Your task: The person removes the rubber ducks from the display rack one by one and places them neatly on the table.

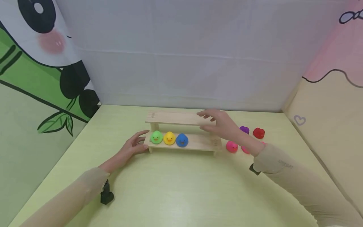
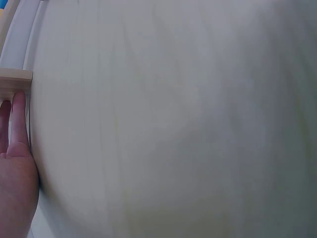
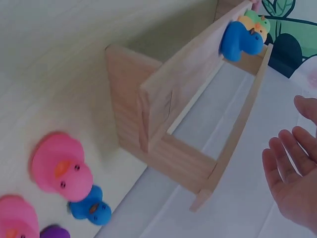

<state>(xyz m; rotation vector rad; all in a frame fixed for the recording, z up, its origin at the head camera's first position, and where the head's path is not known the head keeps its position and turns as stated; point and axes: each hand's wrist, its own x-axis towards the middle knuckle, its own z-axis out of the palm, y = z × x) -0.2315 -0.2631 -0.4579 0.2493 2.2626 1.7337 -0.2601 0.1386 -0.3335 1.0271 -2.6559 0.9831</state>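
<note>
A two-tier wooden shelf (image 1: 175, 118) stands on the table. On its lower tier, a green duck (image 1: 156, 137), a yellow duck (image 1: 169, 138) and a blue duck (image 1: 182, 140) sit side by side, toward the left. My left hand (image 1: 131, 145) is at the shelf's left end; in the left wrist view its straight fingers (image 2: 19, 119) touch the wooden end. My right hand (image 1: 219, 123) hovers over the shelf's right end, holding nothing. In the right wrist view this hand (image 3: 297, 178) shows spread, relaxed fingers beside the shelf (image 3: 193, 74).
Right of the shelf lie more toy ducks: a pink one (image 1: 232, 147), a purple one (image 1: 244, 129) and a red one (image 1: 259, 133), others partly behind my right forearm. A small blue duck (image 3: 91, 206) shows there too. A white cloth wall (image 1: 181, 63) rises behind the table.
</note>
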